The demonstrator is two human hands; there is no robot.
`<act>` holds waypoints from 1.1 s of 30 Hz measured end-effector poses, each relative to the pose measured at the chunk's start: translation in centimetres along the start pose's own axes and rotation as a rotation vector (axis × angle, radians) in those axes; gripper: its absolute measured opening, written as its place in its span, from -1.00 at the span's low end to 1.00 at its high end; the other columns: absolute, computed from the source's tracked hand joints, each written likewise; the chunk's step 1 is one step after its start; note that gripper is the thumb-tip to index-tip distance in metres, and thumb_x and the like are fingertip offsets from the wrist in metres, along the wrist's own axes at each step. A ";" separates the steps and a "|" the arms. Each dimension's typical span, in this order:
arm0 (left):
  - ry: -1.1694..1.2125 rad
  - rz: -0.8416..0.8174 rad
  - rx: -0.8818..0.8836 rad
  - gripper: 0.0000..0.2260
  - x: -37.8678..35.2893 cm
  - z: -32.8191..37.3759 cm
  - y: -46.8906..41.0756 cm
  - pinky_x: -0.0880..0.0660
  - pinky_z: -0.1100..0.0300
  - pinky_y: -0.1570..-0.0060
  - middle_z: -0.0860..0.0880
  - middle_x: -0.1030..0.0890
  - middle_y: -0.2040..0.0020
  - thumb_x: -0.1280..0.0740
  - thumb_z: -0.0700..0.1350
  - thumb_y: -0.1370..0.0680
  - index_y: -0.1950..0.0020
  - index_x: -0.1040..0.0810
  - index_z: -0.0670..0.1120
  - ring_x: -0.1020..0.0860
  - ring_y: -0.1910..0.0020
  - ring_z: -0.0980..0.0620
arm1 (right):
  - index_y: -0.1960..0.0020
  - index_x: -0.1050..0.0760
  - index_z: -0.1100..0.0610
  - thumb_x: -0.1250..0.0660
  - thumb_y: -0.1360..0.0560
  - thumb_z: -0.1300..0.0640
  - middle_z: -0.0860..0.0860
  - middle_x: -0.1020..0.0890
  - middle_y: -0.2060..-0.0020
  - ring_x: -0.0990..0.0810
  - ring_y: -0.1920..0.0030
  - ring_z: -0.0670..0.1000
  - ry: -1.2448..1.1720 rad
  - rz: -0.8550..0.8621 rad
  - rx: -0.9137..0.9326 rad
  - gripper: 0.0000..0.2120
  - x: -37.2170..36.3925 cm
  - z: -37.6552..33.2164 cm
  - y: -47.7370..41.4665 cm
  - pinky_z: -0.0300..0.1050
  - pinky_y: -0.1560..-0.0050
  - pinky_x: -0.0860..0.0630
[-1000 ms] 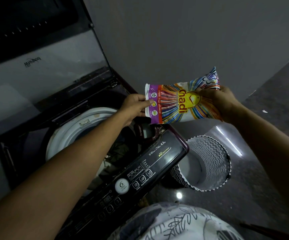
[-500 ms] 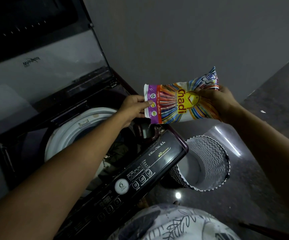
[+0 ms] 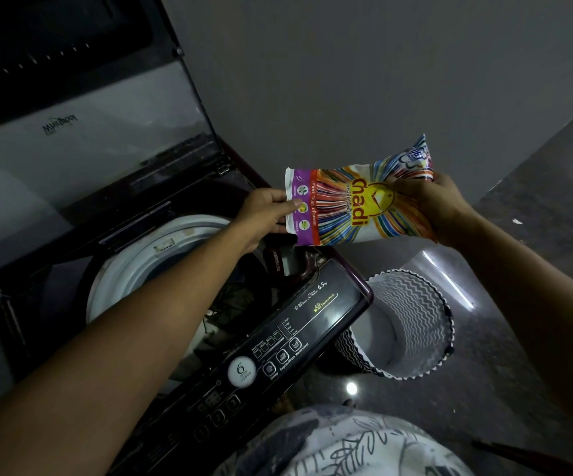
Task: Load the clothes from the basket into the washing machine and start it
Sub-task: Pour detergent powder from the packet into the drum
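A colourful detergent powder packet [image 3: 350,207] hangs sideways in the air above the washing machine's detergent drawer [image 3: 290,261]. My left hand [image 3: 266,213] pinches its purple left end. My right hand [image 3: 431,207] grips its right part. The dark top-load washing machine [image 3: 312,314] stands with its lid [image 3: 82,139] raised. Dark clothes [image 3: 233,300] lie inside the white-rimmed drum [image 3: 133,262], partly hidden by my left forearm. The zigzag-patterned laundry basket [image 3: 412,321] stands on the floor right of the machine, and I see no clothes in it.
A grey wall [image 3: 364,80] rises right behind the machine and basket. The control panel [image 3: 264,365] with a round dial and buttons faces me at the front. Dark shiny floor [image 3: 518,355] stretches to the right. My patterned clothing [image 3: 329,444] fills the bottom edge.
The packet and both hands have stayed nearly in place, shifting only slightly left. Both grips are unchanged.
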State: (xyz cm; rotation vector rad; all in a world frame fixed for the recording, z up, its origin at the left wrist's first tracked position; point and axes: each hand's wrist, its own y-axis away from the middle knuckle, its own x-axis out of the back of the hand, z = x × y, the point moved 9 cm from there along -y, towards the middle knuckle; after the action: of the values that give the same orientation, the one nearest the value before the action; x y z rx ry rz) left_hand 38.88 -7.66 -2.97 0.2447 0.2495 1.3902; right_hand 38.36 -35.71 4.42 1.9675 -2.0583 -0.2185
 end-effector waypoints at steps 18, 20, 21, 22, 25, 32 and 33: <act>-0.006 -0.014 -0.005 -0.85 0.1 -0.1 -0.1 -0.65 0.17 0.19 -0.02 -0.75 0.07 -0.45 -0.09 -0.57 -0.12 -0.63 -0.07 -0.73 0.09 0.01 | -0.17 -0.59 0.17 -0.45 -0.51 0.18 0.11 -0.74 0.05 -0.76 0.17 0.07 -0.005 0.025 -0.003 -0.75 0.1 0.0 0.0 -0.09 0.27 -0.67; 0.003 -0.012 -0.008 -0.88 0.1 -0.1 0.0 -0.63 0.22 0.24 -0.01 -0.76 0.09 -0.45 -0.10 -0.57 -0.09 -0.64 -0.05 -0.73 0.11 0.03 | -0.22 -0.57 0.18 -0.46 -0.50 0.17 0.12 -0.73 0.01 -0.75 0.11 0.11 -0.002 0.014 -0.022 -0.70 0.0 0.2 0.0 -0.05 0.21 -0.68; 0.003 -0.014 -0.008 -0.87 0.1 -0.1 0.0 -0.63 0.22 0.24 -0.01 -0.76 0.09 -0.45 -0.10 -0.56 -0.10 -0.64 -0.05 -0.73 0.11 0.03 | -0.24 -0.57 0.19 -0.46 -0.50 0.17 0.13 -0.73 -0.01 -0.75 0.08 0.13 0.006 0.010 -0.028 -0.67 -0.1 0.3 0.1 -0.02 0.18 -0.69; 0.000 -0.015 -0.007 -0.85 0.1 0.0 0.0 -0.63 0.21 0.23 -0.02 -0.76 0.08 -0.45 -0.09 -0.56 -0.11 -0.63 -0.06 -0.73 0.10 0.02 | -0.24 -0.57 0.20 -0.46 -0.51 0.17 0.13 -0.73 -0.01 -0.75 0.08 0.13 0.011 0.013 -0.024 -0.67 -0.1 0.2 0.1 0.00 0.15 -0.70; -0.010 -0.012 -0.007 -0.82 0.2 -0.1 0.1 -0.63 0.21 0.22 -0.01 -0.75 0.07 -0.44 -0.09 -0.57 -0.15 -0.63 -0.08 -0.73 0.09 0.02 | -0.23 -0.57 0.19 -0.45 -0.51 0.16 0.14 -0.73 -0.01 -0.75 0.09 0.13 0.018 0.029 -0.017 -0.69 0.1 0.1 0.0 0.02 0.13 -0.70; -0.006 -0.011 -0.013 -0.84 0.0 0.2 0.3 -0.62 0.22 0.24 -0.01 -0.76 0.08 -0.43 -0.10 -0.57 -0.14 -0.64 -0.07 -0.73 0.10 0.04 | -0.21 -0.57 0.17 -0.45 -0.52 0.18 0.12 -0.73 0.00 -0.75 0.10 0.11 0.011 0.014 0.002 -0.72 0.0 -0.2 0.1 -0.06 0.21 -0.68; -0.009 -0.008 -0.010 -0.84 0.0 0.2 0.3 -0.62 0.23 0.24 -0.01 -0.76 0.08 -0.44 -0.11 -0.57 -0.14 -0.64 -0.08 -0.73 0.10 0.04 | -0.23 -0.57 0.18 -0.45 -0.51 0.17 0.12 -0.73 0.00 -0.75 0.09 0.11 0.017 0.001 -0.004 -0.69 -0.1 -0.1 0.2 -0.07 0.21 -0.68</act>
State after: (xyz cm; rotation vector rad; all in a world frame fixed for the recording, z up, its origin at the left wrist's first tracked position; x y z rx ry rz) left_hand 38.69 -7.63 -2.66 0.2414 0.2355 1.3815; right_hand 38.25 -35.63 4.60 1.9594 -2.0462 -0.2050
